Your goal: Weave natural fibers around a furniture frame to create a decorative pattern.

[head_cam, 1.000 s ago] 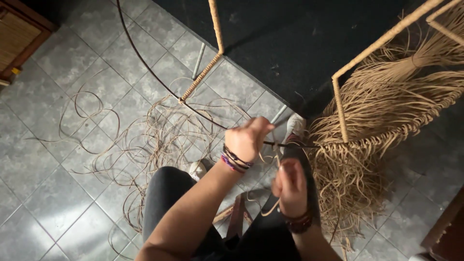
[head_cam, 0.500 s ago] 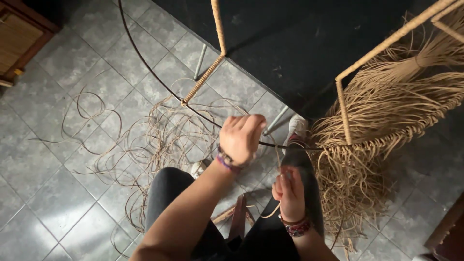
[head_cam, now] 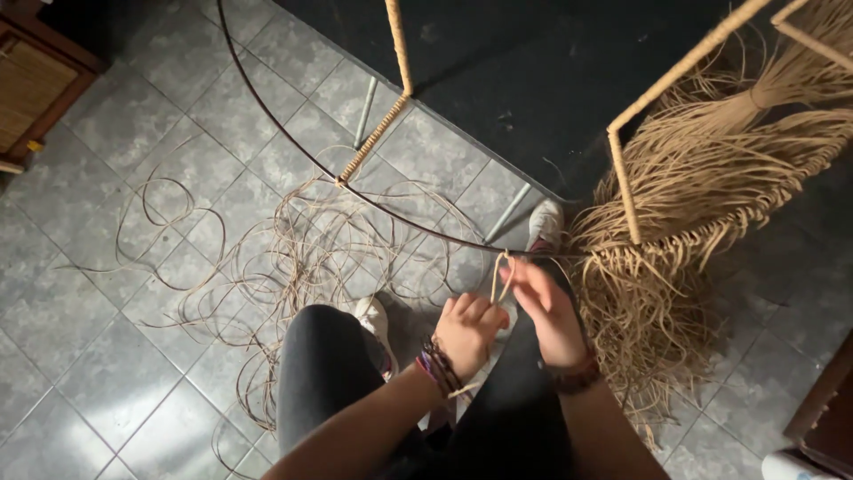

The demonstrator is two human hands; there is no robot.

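Both the left hand and right hand pinch a thin tan cane strand looped over the dark curved metal hoop, mid-wrap; pulling it snug seems next.

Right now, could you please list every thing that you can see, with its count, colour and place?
frame: one, dark thin curved rod with tan-wrapped bars, across the middle
loose cane: many strands, tan, tangled on the floor at left
cane bundle: one, tan, hanging on the frame at right
floor: grey tiles
cabinet: one, brown, top left
shoes: two, white, under the frame
left hand: beside the strand
right hand: pinches a cane strand looped on the rod
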